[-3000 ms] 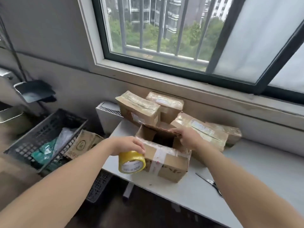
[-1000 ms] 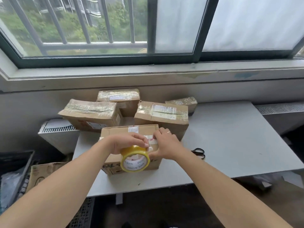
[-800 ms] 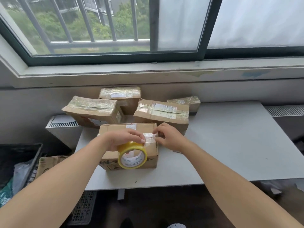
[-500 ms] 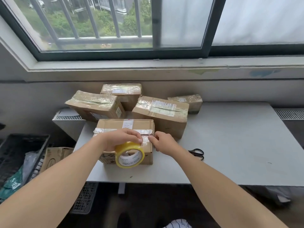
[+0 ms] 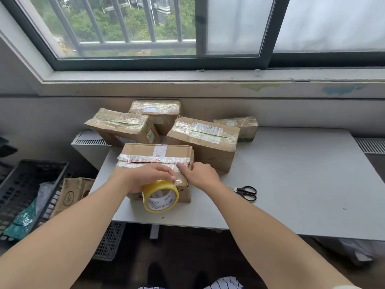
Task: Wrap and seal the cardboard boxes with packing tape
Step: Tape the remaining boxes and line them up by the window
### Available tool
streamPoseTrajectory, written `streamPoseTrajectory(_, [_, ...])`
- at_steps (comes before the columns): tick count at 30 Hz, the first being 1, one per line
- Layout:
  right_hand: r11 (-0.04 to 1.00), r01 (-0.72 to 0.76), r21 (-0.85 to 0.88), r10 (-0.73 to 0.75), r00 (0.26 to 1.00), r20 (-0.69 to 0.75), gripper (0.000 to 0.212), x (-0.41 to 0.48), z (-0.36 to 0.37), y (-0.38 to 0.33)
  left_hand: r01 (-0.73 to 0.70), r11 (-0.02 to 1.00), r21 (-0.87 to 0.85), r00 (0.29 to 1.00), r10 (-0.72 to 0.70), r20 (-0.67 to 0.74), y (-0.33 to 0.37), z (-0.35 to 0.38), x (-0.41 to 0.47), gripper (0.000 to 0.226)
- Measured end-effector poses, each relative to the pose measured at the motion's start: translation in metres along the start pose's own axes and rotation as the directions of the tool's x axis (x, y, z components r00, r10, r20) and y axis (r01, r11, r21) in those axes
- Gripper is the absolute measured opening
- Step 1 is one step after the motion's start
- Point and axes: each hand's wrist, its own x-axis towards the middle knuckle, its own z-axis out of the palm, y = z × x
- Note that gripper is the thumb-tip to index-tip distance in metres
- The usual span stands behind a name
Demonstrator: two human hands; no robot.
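Now held: tape roll (image 5: pixel 160 197), yellow with a white core printed "MADE IN CHINA"; left hand (image 5: pixel 145 177) curled over its top, gripping it.
Roll position: against the near face of the front box (image 5: pixel 137 150), core facing the camera; cannot tell if its low edge touches the bench (image 5: pixel 291 174).
Left hand vs box: knuckles over the near top edge of the front box, forearm coming in from near-left.
Right hand (image 5: pixel 203 176): at the near right top corner of the front box, forefinger stretched out and pressing on the tape strip (image 5: pixel 154 158). It grips nothing that shows; its other fingers are hidden under the hand.
Hands: just beside each other, right forefinger tip close to the left knuckles; contact unclear.
Tape strip: clear, wrinkled, red marks, runs left-right across the front box top along the flap seam; a shorter strip crosses it toward the far edge.
Front box: brown cardboard, flaps closed, on the bench.
Sealed boxes (image 5: pixel 204 134): four, taped over, all behind the front box, the nearest just behind its right end.
Scissors (image 5: pixel 245 191): black handles, flat on the bench, right of the front box, apart from it.
Crate (image 5: pixel 31 184): black mesh, well left of the front box, below bench level, bags inside.
Small carton (image 5: pixel 70 195): between crate and front box, below bench level.
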Motion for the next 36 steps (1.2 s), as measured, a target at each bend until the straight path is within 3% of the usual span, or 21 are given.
streamPoseTrajectory(3, [0.996, -0.031, 0.084, 0.033, 0.999, -0.015, 0.075, 0.002, 0.016, -0.001, 0.011, 1.0, 0.02, 1.0, -0.01, -0.015, -0.003, 0.003, -0.002, 0.007])
streamPoseTrajectory(7, [0.997, -0.027, 0.073, 0.03, 0.998, -0.049, 0.067, 0.001, 0.023, -0.003, 0.002, 1.0, 0.013, 1.0, -0.002, -0.027, -0.006, 0.003, -0.003, 0.008])
streamPoseTrajectory(12, [0.999, -0.018, -0.037, 0.017, 0.999, -0.034, 0.072, 0.004, 0.016, -0.005, 0.002, 1.0, 0.012, 1.0, -0.002, -0.013, -0.005, 0.002, -0.005, 0.009])
streamPoseTrajectory(16, [0.981, 0.019, -0.194, -0.048, 0.988, -0.145, 0.082, 0.004, 0.004, -0.006, 0.013, 1.0, -0.012, 1.0, -0.013, -0.022, -0.004, 0.0, -0.008, 0.008])
streamPoseTrajectory(19, [0.977, 0.004, -0.215, -0.044, 0.983, -0.181, 0.084, 0.007, 0.001, -0.015, 0.013, 1.0, -0.013, 1.0, -0.013, -0.016, -0.004, -0.001, -0.008, 0.009])
streamPoseTrajectory(25, [0.989, -0.036, -0.142, 0.008, 0.981, -0.196, 0.061, 0.014, 0.014, -0.019, -0.013, 1.0, -0.004, 1.0, 0.013, -0.008, -0.007, -0.002, -0.011, 0.007])
streamPoseTrajectory(33, [0.999, -0.046, -0.006, 0.044, 0.98, -0.195, 0.057, 0.014, 0.02, -0.021, -0.029, 0.999, -0.036, 0.999, 0.028, -0.02, -0.018, -0.012, -0.015, 0.015])
streamPoseTrajectory(36, [0.999, -0.04, 0.025, 0.043, 0.984, -0.17, 0.059, 0.013, 0.019, -0.019, -0.024, 0.999, -0.035, 0.998, 0.023, -0.051, -0.021, -0.014, -0.02, 0.006])
